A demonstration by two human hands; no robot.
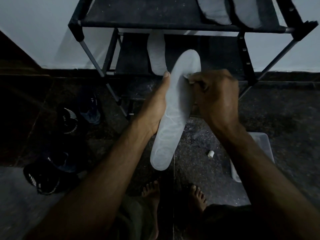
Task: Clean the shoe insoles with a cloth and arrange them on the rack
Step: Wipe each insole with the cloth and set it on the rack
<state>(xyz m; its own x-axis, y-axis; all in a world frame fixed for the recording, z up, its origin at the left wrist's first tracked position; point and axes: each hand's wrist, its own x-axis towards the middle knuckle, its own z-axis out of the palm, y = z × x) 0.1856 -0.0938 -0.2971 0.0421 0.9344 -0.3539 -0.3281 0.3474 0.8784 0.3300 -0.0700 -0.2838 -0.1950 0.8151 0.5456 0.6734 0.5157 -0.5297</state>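
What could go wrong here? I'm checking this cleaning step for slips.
The left hand holds the insole along one edge only, so rubbing by the right hand could bend or drop it. The cloth barely shows, so fingers may rub instead. Dim light could hide leftover dirt.

Black shoe rack [173,23] on a dark floor [277,110].
Two insoles [230,11] lie on its top shelf, one insole [156,54] lower; shoes [50,170] on the floor.

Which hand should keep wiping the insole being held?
Right. The right hand already grips a small cloth against the insole, near its toe end, while the left hand supports it underneath.
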